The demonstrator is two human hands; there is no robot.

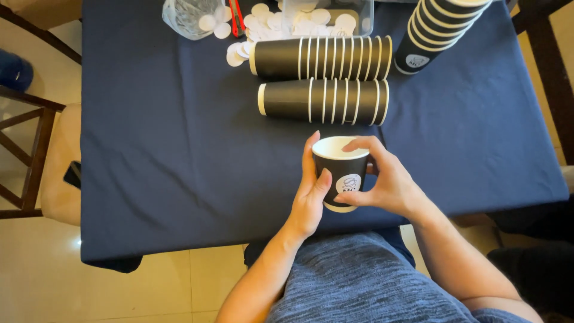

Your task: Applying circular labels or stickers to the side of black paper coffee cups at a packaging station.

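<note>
A single black paper cup (342, 172) with a white rim and a round white label stands upright near the front edge of the dark blue tablecloth (179, 143). My left hand (310, 194) wraps its left side, thumb on the front. My right hand (382, 179) grips its right side, with the index finger curled over the rim. Both hands hold this one cup.
Two stacks of black cups (323, 57) (326, 100) lie on their sides behind my hands. A third stack (436, 30) stands at the back right. White round stickers (239, 51) are scattered by a clear container (335, 15) and a plastic bag (188, 17). A wooden chair (36, 155) stands left.
</note>
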